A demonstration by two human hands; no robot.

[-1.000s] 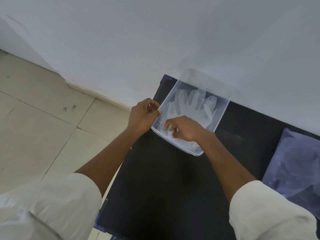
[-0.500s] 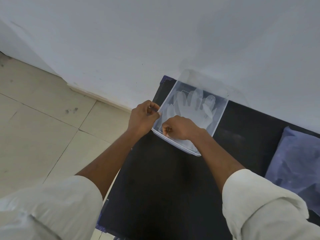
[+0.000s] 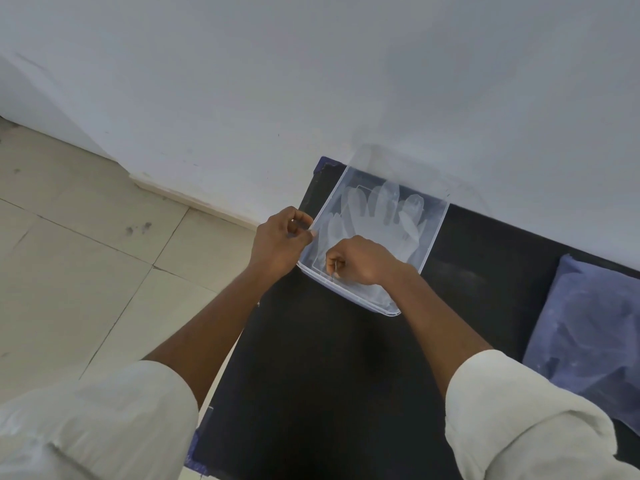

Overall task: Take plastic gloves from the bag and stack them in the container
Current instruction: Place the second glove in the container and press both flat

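Observation:
A clear plastic container sits at the far left corner of a black table, against the wall. Clear plastic gloves lie flat inside it, fingers pointing toward the wall. My left hand is at the container's left rim, its fingertips pinched on the thin edge of a glove. My right hand rests inside the container's near end, fingers curled and pinching the glove's cuff. The bag of gloves, bluish and crumpled, lies at the table's right edge.
The black table stands against a white wall. Tiled floor lies to the left of the table. My white sleeves fill the lower corners of the view.
My right hand slid left and nearer along the glove's cuff and curled into a tighter pinch. My left hand stayed at the container's left rim.

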